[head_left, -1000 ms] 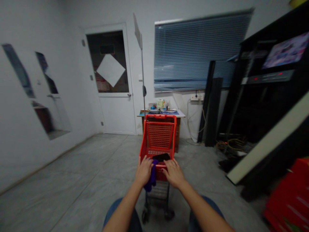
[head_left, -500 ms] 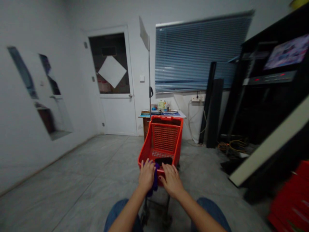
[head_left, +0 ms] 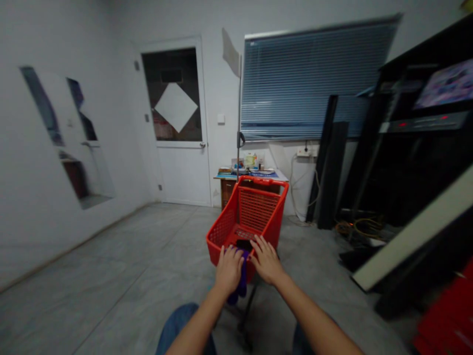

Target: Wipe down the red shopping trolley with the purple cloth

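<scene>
A red plastic shopping cart (head_left: 275, 217) on a dark wheeled frame stands between my knees. Its near rim is under both of my hands. My left hand (head_left: 229, 268) is hooked over that rim, with a purple cloth item (head_left: 243, 278), perhaps a glove, hanging beside and partly beneath it. At the near right corner, my right hand (head_left: 268, 259) grips the edge, fingers laid inside and thumb outside. A dark flat object (head_left: 244, 244) lies in the basket just past my fingers, partly hidden by them.
Beyond the cart are a small desk (head_left: 226, 190) with clutter and a tall pole (head_left: 239, 108) carrying a panel. A white door (head_left: 183, 172) is at the back left. To the right stand dark shelving, a leaning pale board (head_left: 410, 231) and a red object (head_left: 447, 315).
The cart has turned, its near end swinging left and its far end right. My hands have stayed on the rim, and my right hand has moved slightly right.
</scene>
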The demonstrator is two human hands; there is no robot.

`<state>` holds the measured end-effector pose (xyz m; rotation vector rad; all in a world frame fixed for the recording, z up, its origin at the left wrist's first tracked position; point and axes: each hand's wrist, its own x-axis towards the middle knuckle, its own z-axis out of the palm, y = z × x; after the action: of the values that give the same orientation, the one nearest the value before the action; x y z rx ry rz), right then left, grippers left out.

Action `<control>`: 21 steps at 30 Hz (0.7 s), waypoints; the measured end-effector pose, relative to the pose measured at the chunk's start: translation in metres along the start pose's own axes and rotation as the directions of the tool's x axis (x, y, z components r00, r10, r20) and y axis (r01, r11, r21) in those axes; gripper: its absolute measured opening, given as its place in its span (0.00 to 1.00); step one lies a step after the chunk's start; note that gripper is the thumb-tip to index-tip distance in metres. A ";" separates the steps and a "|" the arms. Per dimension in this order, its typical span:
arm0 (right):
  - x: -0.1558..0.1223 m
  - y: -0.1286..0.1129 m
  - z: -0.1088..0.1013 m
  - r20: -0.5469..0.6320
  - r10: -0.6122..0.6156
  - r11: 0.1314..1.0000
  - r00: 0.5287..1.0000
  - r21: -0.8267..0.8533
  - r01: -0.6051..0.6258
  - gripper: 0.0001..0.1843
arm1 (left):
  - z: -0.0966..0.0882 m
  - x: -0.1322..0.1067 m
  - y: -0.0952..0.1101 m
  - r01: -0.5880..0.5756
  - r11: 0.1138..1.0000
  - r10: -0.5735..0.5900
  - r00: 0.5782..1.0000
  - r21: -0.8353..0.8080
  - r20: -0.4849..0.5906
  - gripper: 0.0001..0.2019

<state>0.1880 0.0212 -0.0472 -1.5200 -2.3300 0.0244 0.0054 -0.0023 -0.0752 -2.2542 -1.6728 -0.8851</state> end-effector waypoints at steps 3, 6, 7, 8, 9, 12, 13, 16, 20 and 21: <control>-0.003 0.005 0.002 -0.035 0.003 1.000 0.999 -0.004 -0.003 0.31 | -0.001 0.005 -0.005 -0.050 0.998 0.052 0.997 -0.030 0.053 0.17; -0.006 0.011 -0.002 -0.025 -0.009 1.000 1.000 0.000 0.009 0.30 | -0.009 0.015 -0.032 -0.001 1.000 0.000 0.998 0.016 0.069 0.17; -0.006 0.013 -0.004 -0.013 -0.011 1.000 1.000 0.004 0.011 0.30 | -0.012 0.019 -0.040 0.025 0.999 -0.027 0.997 0.041 0.066 0.16; -0.006 0.013 -0.005 -0.001 -0.012 1.000 1.000 0.009 0.012 0.31 | -0.014 0.022 -0.047 0.052 0.997 -0.056 0.997 0.063 0.060 0.16; -0.006 0.014 -0.006 0.010 -0.011 1.000 1.000 0.013 0.011 0.31 | -0.015 0.024 -0.050 0.080 0.993 -0.084 0.995 0.083 0.050 0.16; -0.004 0.014 -0.005 0.020 -0.009 1.000 1.000 0.019 0.008 0.31 | -0.011 0.022 -0.036 0.119 0.987 -0.121 0.993 0.110 0.010 0.17; -0.004 0.014 -0.004 0.012 -0.012 1.000 1.000 0.016 0.011 0.31 | -0.007 0.020 -0.026 0.103 0.989 -0.103 0.995 0.105 -0.002 0.17; -0.005 0.018 -0.001 -0.022 -0.028 1.000 0.999 0.007 0.028 0.31 | 0.006 0.009 0.005 0.000 0.999 0.001 1.000 0.051 -0.020 0.17; -0.010 0.023 0.000 -0.046 -0.036 0.999 0.998 0.006 0.036 0.30 | 0.013 -0.002 0.000 -0.044 0.999 0.044 0.998 0.003 -0.039 0.17; -0.011 0.023 0.000 -0.050 -0.035 0.999 0.998 0.007 0.035 0.30 | 0.013 -0.002 -0.011 -0.038 0.999 0.039 0.998 0.006 -0.045 0.17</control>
<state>0.2121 0.0211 -0.0548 -1.4589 -2.3142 -0.0133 -0.0005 0.0062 -0.0887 -2.2378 -1.6050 -0.9152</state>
